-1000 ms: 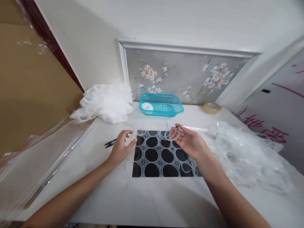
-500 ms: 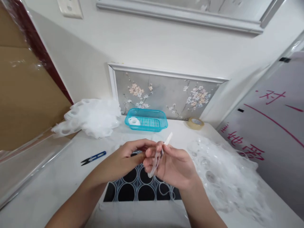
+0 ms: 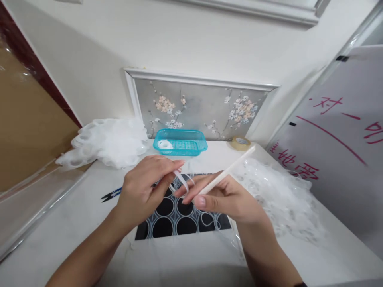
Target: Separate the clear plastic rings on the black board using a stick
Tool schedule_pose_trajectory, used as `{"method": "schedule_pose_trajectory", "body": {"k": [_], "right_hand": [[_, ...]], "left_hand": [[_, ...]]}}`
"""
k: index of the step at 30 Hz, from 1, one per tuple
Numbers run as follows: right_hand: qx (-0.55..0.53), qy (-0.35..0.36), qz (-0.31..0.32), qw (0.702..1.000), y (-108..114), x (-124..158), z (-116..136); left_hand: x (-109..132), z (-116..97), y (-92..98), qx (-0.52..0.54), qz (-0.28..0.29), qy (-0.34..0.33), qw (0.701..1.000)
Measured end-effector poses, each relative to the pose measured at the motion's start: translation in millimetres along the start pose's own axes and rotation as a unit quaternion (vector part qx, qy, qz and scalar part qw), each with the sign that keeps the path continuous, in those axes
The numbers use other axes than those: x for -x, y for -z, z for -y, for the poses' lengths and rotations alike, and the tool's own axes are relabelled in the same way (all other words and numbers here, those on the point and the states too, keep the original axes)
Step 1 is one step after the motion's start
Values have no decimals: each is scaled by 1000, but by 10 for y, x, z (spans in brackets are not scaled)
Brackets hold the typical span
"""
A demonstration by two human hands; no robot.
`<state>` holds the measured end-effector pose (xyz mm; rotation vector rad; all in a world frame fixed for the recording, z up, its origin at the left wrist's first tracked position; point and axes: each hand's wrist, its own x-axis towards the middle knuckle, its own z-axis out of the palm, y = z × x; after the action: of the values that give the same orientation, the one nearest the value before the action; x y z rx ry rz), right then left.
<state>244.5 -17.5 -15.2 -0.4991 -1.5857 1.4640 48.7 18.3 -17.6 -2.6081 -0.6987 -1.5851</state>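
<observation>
My left hand (image 3: 146,179) pinches a thin white band (image 3: 181,180) between thumb and fingertips. The band loops across to the fingers of my right hand (image 3: 233,201). Between thumb and fingers, my right hand grips a slim white stick-like strip (image 3: 229,169), which points up and to the right. Whether band and strip are one piece I cannot tell. Below both hands lies a dark mat with circles (image 3: 163,227), with a loose clear strand (image 3: 209,223) on it.
Blue thread snips (image 3: 111,194) lie left of my left hand. A turquoise basket (image 3: 191,151) holds a white roll (image 3: 164,144). White translucent rings are heaped at left (image 3: 110,143) and right (image 3: 278,199). A tape roll (image 3: 240,143) sits near the wall.
My hands have moved apart, stretching the white band between them. The white strip now extends further out of my right hand. The camera view has shifted slightly.
</observation>
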Motion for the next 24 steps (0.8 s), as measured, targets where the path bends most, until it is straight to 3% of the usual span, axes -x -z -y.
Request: {"method": "schedule_pose_trajectory", "body": {"k": [7, 10, 17, 20, 24], "right_hand": [[46, 24, -27, 998, -69, 32, -14], [99, 22, -66, 993, -98, 65, -17], [213, 52, -154, 963, -173, 131, 20], [200, 46, -141, 968, -204, 130, 30], [104, 20, -60, 993, -166, 67, -19]], "left_hand": [[4, -29, 81, -66, -48, -75, 994], [18, -13, 96, -134, -63, -107, 983], [48, -29, 145, -170, -87, -97, 977], [46, -54, 140, -165, -88, -88, 978], [27, -75, 122, -166, -63, -84, 981]]}}
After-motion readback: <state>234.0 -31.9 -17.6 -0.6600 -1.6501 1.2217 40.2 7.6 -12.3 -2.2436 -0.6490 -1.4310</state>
